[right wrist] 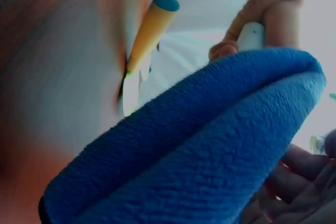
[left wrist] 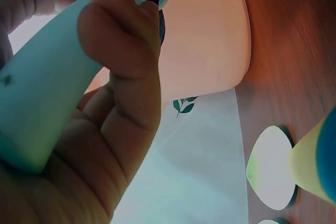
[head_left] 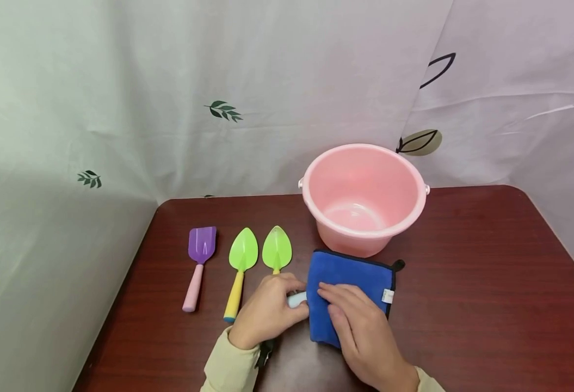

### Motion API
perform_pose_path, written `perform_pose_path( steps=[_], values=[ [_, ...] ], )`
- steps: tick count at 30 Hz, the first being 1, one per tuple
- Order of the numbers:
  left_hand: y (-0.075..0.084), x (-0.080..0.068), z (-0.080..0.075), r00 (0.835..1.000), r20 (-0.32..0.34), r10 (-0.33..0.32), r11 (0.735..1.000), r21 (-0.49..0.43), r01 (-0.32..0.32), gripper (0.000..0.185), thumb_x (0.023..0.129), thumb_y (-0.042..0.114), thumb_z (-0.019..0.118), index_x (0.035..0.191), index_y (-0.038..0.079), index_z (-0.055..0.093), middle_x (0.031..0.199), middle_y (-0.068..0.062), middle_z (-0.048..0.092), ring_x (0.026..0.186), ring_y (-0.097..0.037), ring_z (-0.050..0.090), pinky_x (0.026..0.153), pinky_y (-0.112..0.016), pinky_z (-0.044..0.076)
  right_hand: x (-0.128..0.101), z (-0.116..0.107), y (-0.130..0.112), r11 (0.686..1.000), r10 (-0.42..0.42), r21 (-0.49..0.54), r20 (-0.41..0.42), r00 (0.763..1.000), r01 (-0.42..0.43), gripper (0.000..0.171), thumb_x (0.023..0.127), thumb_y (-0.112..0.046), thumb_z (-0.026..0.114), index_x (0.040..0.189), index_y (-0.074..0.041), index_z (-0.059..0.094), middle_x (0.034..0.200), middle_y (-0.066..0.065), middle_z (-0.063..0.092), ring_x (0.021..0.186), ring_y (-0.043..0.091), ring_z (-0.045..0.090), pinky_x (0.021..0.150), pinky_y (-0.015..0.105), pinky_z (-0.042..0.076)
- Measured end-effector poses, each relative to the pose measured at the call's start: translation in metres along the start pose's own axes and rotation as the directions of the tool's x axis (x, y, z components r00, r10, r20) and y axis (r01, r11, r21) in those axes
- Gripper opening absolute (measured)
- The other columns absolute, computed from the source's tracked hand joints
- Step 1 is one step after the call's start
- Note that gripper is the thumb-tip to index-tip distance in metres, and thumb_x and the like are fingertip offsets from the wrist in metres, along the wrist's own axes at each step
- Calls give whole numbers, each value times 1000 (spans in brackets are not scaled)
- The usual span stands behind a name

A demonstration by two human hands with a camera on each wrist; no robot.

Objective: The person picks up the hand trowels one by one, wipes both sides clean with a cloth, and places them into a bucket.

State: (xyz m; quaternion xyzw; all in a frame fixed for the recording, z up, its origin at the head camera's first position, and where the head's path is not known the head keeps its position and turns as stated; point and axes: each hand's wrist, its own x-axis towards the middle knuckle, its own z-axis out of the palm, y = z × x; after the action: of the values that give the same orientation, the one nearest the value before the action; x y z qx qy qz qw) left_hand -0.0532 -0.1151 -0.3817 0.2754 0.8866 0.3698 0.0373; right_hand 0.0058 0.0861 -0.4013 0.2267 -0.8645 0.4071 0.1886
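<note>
Left hand (head_left: 267,310) grips handle (head_left: 297,300); right hand (head_left: 367,335) atop cloth (head_left: 350,272).

Cameras before me, 3. Head: on the person, looking forward and down, farthest off, taking in table (head_left: 463,305) and backdrop (head_left: 287,71). Left wrist: very close on the left hand (left wrist: 131,95), turned sideways, pink bucket (left wrist: 205,35) beyond. Right wrist: low, close behind the blue cloth (right wrist: 210,145), facing that hand, which all 3 share

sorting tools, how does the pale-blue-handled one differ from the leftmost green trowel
The pale-blue-handled tool is in the left hand; the leftmost green trowel lies on the table. In the head view, blue cloth hides the tool's far end; the trowel's blade shows.
</note>
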Motion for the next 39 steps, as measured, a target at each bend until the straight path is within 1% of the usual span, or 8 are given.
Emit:
perform_pose_path(
  steps=[5, 9, 13, 17, 21, 25, 33, 39],
  values=[
    [1, 0, 0, 1000, 6, -6, 1000, -6, 6, 9, 79, 8, 72, 85, 13, 75, 78, 10, 61, 67, -3, 53, 57, -20, 45, 5, 0, 4, 996, 30, -85, -72, 997, -36, 33, 86, -7, 75, 119, -13, 74, 126, -2, 67, 114, 16, 61, 93, 30, 45],
    [1, -1, 0, 1000, 11, -6, 1000, -18, 6, 11, 80, 8, 72, 89, 12, 77, 81, 9, 64, 70, -2, 55, 59, -20, 46, 7, -1, 8, 986, 55, -154, -97, 994, -69, 38, 78, -12, 84, 115, -10, 75, 127, 3, 67, 117, 23, 59, 91, 43, 39],
    [1, -1, 0, 1000, 7, 1, 1000, -18, -1, 12, 80, 9, 72, 90, 12, 77, 82, 9, 64, 70, -3, 55, 59, -20, 46, 7, -3, 13, 975, 97, -189, -110, 989, -117, 43, 75, -20, 87, 115, -8, 75, 131, 9, 64, 120, 30, 54, 95, 57, 29],
    [1, 0, 0, 1000, 4, 1, 1000, -15, -1, 17, 80, 9, 71, 95, 10, 78, 83, 9, 65, 71, -3, 55, 60, -20, 47, 7, -4, 17, 962, 104, -237, -131, 986, -133, 42, 75, -25, 87, 114, -11, 76, 135, 14, 60, 122, 36, 49, 93, 65, 22],
    [0, 1, 1, 1000, 7, 2, 1000, -9, -2, 19, 80, 9, 71, 97, 10, 79, 85, 8, 67, 73, -3, 56, 61, -20, 47, 6, -4, 21, 953, 120, -262, -134, 984, -152, 35, 77, -21, 83, 111, -16, 79, 141, 21, 54, 128, 43, 42, 94, 72, 17],
    [-1, 1, 1, 1000, 13, 12, 1000, -4, -12, 19, 80, 9, 71, 97, 11, 79, 86, 8, 67, 74, -3, 56, 62, -20, 46, 6, -7, 24, 941, 184, -265, -114, 976, -208, 32, 80, -18, 81, 112, -20, 79, 142, 25, 50, 131, 47, 40, 96, 78, 15],
    [-3, 1, 1, 1000, 12, 21, 1000, 12, -21, 21, 78, 9, 70, 97, 12, 79, 86, 8, 67, 73, -3, 56, 64, -21, 46, 10, -15, 27, 908, 307, -289, -29, 951, -302, 41, 82, -30, 83, 121, -21, 74, 139, 22, 53, 122, 46, 46, 95, 74, 25],
    [-4, 1, 1, 1000, 10, 23, 1000, 12, -24, 20, 77, 9, 69, 95, 12, 78, 84, 8, 66, 74, -4, 55, 65, -21, 46, 11, -19, 32, 907, 319, -279, -37, 947, -317, 43, 81, -32, 82, 120, -17, 73, 130, 23, 56, 117, 42, 47, 93, 65, 34]
  ],
)
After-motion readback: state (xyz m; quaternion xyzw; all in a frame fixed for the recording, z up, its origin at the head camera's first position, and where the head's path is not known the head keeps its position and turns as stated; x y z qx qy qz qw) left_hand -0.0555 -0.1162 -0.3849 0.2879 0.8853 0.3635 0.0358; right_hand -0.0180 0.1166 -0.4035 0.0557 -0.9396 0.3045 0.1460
